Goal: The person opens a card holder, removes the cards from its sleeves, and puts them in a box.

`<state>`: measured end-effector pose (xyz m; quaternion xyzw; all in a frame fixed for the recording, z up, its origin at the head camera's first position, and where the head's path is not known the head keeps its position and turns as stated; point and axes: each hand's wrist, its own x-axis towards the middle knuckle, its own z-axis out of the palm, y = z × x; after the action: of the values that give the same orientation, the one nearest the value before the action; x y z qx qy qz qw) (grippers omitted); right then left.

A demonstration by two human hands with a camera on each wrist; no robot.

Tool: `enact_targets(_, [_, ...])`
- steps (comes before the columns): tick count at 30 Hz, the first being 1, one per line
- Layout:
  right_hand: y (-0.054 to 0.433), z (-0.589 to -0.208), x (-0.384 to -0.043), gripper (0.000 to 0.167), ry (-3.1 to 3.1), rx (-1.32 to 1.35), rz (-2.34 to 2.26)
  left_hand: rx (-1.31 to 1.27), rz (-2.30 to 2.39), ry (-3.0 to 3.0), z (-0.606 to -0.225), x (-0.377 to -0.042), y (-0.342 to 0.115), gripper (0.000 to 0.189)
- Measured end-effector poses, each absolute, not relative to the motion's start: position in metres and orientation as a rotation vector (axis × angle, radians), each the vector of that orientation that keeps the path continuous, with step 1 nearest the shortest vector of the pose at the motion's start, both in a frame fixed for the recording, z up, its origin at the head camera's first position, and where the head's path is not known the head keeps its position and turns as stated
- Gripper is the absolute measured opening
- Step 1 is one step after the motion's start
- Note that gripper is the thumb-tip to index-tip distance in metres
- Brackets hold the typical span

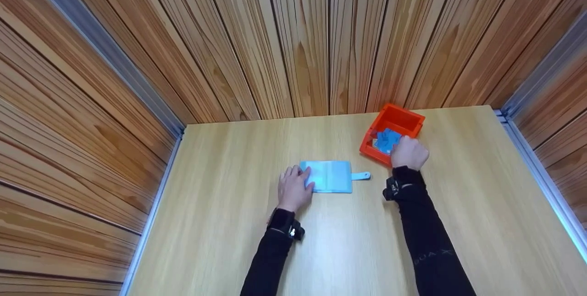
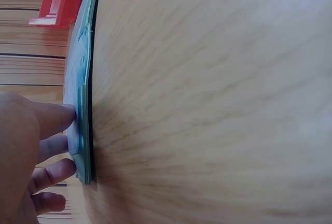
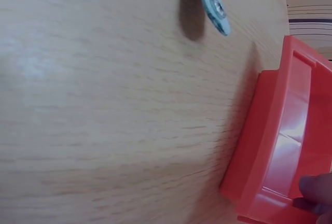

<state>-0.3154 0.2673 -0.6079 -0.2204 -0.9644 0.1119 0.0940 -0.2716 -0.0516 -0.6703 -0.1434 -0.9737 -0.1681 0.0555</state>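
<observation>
A light blue card holder (image 1: 337, 177) lies opened flat on the table, its snap strap (image 1: 361, 175) sticking out to the right. My left hand (image 1: 293, 189) rests on its left end, thumb and fingertips touching the cover. Seen edge-on in the left wrist view, the holder (image 2: 83, 79) shows several thin layers. My right hand (image 1: 409, 153) reaches over the near right side of an orange-red bin (image 1: 415, 124). Blue pieces (image 1: 387, 139) lie in the bin beside its fingers. Those fingertips are hidden in the head view and cut off in the right wrist view, so any grip is unclear.
The bin stands tilted at an angle near the table's back edge, its wall (image 3: 259, 125) close to the strap's end. Wood-patterned panels (image 1: 316, 48) rise behind the table (image 1: 220, 204), with metal rails (image 1: 151, 213) along the sides.
</observation>
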Motion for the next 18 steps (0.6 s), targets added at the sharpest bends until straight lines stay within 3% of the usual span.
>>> enact_targets(8, [0.248,-0.598,-0.311,0.037,-2.791,-0.506,0.437,-0.425,-0.510,-2.966,-0.671,-0.271,-0.052,0.049])
enact_targets(13, [0.227,-0.593,-0.308,0.027,-2.740,-0.245,0.542,-0.416,-0.499,-2.984,-0.670,-0.270,-0.051,0.050])
enact_targets(18, [0.212,-0.598,-0.304,0.033,-2.776,-0.001,0.580,-0.415,-0.496,-3.001,-0.667,-0.270,-0.049,0.050])
